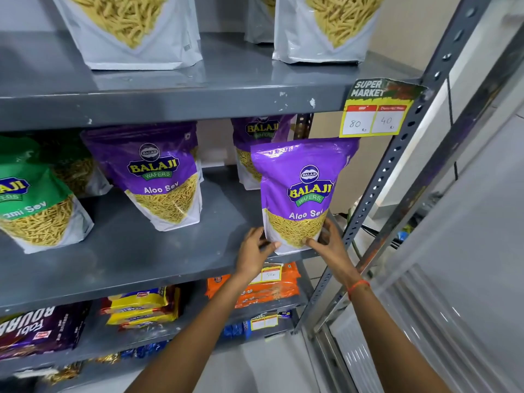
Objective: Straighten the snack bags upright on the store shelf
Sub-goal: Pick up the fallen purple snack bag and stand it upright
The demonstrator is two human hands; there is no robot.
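A purple Aloo Sev snack bag (303, 191) stands upright at the front right of the grey middle shelf (119, 265). My left hand (255, 249) grips its lower left corner and my right hand (329, 241) grips its lower right corner. Another purple bag (161, 177) stands upright mid-shelf. A third purple bag (252, 140) stands behind the held one, partly hidden. A green snack bag (34, 199) leans at the far left.
White snack bags (133, 29) stand on the top shelf. A yellow price tag (374, 114) hangs from its edge. The perforated metal upright (397, 154) is close to my right hand. Orange packets (263, 287) and yellow packets (144, 307) lie on lower shelves.
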